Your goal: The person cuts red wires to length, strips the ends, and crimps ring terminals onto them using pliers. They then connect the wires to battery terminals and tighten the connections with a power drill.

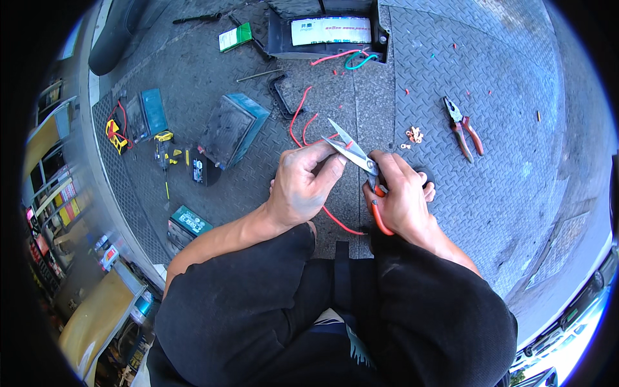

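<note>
My left hand (pixel 303 190) pinches a red wire (pixel 341 221) at the middle, its fingertips beside the blades of metal scissors (pixel 366 164). A long stretch of the wire hangs below, curving down and rightward. My right hand (pixel 403 197) grips the scissors by their orange-red handles. The blades are parted, pointing up and left, with a short bit of red wire between them. More red wire (pixel 294 120) lies loose beyond my hands. A small pile of copper terminals (pixel 414 134) is right of the blades, and red-handled pliers (pixel 474 138) lie farther right.
Several dark, teal-topped batteries (pixel 235 129) and yellow-black tools (pixel 117 135) lie left on the patterned metal floor (pixel 516 180). An open black case (pixel 380 48) with red and green wires, and a green-white packet (pixel 235 37), are at the top. Cluttered shelving (pixel 61 213) runs along the left.
</note>
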Tool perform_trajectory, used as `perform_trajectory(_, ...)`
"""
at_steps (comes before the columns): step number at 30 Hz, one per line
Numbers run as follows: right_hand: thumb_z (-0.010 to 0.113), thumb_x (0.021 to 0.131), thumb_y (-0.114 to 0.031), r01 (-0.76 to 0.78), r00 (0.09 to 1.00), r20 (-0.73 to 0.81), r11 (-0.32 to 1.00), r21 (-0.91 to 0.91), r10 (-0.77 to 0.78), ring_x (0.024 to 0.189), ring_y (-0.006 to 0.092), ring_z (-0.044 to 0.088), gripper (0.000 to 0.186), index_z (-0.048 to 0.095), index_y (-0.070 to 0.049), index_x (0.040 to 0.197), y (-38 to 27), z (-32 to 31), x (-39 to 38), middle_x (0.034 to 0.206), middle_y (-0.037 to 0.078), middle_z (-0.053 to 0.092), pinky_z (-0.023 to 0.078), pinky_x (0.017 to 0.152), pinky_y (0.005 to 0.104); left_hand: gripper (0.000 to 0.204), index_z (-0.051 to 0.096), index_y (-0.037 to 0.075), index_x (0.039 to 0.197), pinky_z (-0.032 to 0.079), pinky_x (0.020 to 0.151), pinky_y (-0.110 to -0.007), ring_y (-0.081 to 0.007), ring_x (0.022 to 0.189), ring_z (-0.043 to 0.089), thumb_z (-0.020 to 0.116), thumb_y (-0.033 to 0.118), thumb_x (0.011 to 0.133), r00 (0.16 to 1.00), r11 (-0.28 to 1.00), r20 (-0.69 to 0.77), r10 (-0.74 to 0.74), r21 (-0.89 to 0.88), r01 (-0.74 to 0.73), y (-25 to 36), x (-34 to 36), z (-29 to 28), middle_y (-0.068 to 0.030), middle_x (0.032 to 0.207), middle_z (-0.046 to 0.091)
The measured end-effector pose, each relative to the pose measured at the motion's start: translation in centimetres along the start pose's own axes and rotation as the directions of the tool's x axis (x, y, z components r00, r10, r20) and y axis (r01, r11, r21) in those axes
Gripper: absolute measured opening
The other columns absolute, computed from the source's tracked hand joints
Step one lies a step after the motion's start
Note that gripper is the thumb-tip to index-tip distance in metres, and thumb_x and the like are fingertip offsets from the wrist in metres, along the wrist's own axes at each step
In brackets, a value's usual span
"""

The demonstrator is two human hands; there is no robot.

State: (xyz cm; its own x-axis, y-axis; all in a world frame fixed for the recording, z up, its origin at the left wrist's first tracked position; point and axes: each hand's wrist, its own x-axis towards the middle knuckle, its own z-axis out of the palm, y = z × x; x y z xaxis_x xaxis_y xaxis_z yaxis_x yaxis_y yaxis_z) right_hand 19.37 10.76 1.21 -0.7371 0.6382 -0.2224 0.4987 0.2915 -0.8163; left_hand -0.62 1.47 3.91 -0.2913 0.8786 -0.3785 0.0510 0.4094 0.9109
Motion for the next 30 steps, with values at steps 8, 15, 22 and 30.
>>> perform_trajectory(8, 0.079, 0.081, 0.001, -0.015, 1.0, 0.016, 0.992, 0.127, 0.013, 0.071, 0.0287, 0.067, 0.049, 0.066, 0.001, 0.129, 0.1, 0.1, 0.0, 0.086, 0.015, 0.064, 0.055, 0.065, 0.0413, 0.022, 0.069, -0.004, 0.112, 0.036, 0.049, -0.025, -0.0037, 0.055, 0.047, 0.056, 0.014, 0.114, 0.999, 0.999, 0.033, 0.027, -0.037, -0.025, -0.4, 0.3, 0.5, 0.0037, 0.067, 0.054)
perform_trajectory(15, 0.061, 0.088, 0.003, -0.223, 0.954, 0.285, 0.853, 0.472, 0.092, 0.067, 0.0038, 0.047, 0.031, 0.068, 0.002, 0.118, 0.4, 0.5, -0.7, 0.077, -0.002, 0.055, 0.04, 0.06, 0.0255, 0.026, 0.065, 0.001, 0.096, 0.032, 0.05, -0.024, -0.0017, 0.054, 0.041, 0.051, 0.015, 0.113, 0.963, 0.849, 0.176, -0.204, -0.458, 0.264, -0.7, -0.1, 0.0, 0.0067, 0.065, 0.047)
perform_trajectory(22, 0.063, 0.091, 0.001, -0.384, 0.905, 0.411, 0.624, 0.68, 0.109, 0.067, 0.0027, 0.046, 0.027, 0.07, 0.002, 0.117, 0.4, 0.8, -1.1, 0.077, -0.006, 0.056, 0.038, 0.06, 0.0238, 0.027, 0.062, 0.001, 0.094, 0.027, 0.045, -0.024, -0.0015, 0.051, 0.035, 0.05, 0.016, 0.112, 0.944, 0.747, 0.224, -0.242, -0.578, 0.328, -1.0, 0.3, 0.1, 0.0067, 0.063, 0.042)
perform_trajectory(30, 0.061, 0.096, -0.001, -0.558, 0.82, 0.563, 0.36, 0.747, 0.104, 0.066, 0.0042, 0.051, 0.028, 0.067, 0.001, 0.123, 0.5, 0.5, -1.3, 0.083, -0.002, 0.061, 0.041, 0.057, 0.0236, 0.027, 0.061, 0.002, 0.091, 0.027, 0.043, -0.024, -0.0024, 0.05, 0.035, 0.053, 0.019, 0.109, 0.93, 0.719, 0.198, -0.31, -0.59, 0.366, -1.0, 0.6, 0.4, 0.0054, 0.063, 0.042)
